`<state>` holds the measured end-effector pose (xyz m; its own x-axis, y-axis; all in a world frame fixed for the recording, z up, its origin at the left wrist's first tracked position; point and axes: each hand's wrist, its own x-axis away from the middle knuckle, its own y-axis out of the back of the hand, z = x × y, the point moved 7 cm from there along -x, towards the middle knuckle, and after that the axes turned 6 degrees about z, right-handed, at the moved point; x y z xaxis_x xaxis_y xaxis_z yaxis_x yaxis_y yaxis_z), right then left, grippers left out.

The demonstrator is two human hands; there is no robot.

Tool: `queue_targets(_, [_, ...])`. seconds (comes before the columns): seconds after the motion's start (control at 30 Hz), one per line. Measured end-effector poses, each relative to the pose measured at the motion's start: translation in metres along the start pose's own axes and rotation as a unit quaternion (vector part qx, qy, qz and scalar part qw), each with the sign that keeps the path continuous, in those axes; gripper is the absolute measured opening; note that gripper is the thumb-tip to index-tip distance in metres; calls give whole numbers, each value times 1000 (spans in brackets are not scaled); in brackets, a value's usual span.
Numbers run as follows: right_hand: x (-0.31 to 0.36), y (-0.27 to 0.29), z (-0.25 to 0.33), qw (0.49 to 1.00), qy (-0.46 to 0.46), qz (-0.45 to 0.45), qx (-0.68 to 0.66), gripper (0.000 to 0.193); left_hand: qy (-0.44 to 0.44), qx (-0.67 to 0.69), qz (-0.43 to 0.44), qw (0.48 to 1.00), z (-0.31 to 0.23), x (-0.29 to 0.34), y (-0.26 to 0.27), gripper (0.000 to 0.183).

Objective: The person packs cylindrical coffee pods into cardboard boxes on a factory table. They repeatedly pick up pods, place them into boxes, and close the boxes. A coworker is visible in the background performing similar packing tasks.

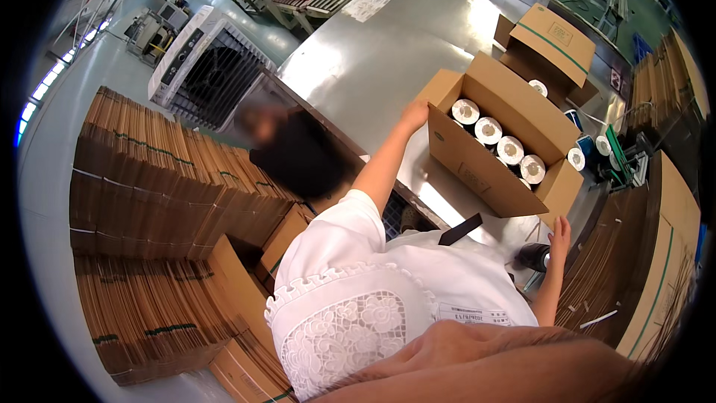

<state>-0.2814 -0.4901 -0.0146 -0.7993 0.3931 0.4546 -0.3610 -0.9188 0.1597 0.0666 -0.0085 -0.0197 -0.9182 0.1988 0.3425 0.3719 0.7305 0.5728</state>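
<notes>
An uncovered cardboard box [477, 168] stands on the metal table with its flaps up. Inside it, several rolls [488, 130] with white round ends and dark sides stand in a row. My left hand [414, 115] is closed on the box's left end, at the upper edge. By the lower corner of the right flap is my right hand [559, 236], its fingers stretched upward and apart, close to or touching the cardboard. A black roll [533, 257] lies beside my right wrist. The box walls hide the lower part of the rolls inside.
Behind stands another cardboard box [556, 41] with a roll by its opening. More rolls [576, 158] and a green metal device [623, 157] are on the right. Stacks of flattened cartons [149, 179] flank both sides. A person in black [306, 153] is at the left, near an air cooler [212, 67].
</notes>
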Motion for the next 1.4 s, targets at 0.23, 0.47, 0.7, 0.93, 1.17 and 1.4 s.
queue_targets(0.23, [-50, -14, 33, 926, 125, -81, 347, 73, -121, 171, -145, 967, -4, 61, -12, 46])
queue_targets(0.47, [-74, -76, 30, 989, 105, 56, 91, 69, -31, 86, -232, 968, 0, 98, 34, 43])
queue_targets(0.7, [-81, -69, 18, 983, 131, 27, 126, 72, 89, 215, 14, 973, -64, 59, 16, 49])
queue_targets(0.93, [-64, -72, 38, 983, 98, 22, 154, 72, 152, 158, 145, 965, -63, 57, -4, 75])
queue_targets(1.17, [-77, -65, 34, 973, 121, 2, 195, 70, 136, 191, 182, 955, -50, 68, -9, 85])
queue_targets(1.4, [-66, -72, 45, 978, 83, 4, 193, 70, 135, 16, 302, 944, -65, 27, 29, 84])
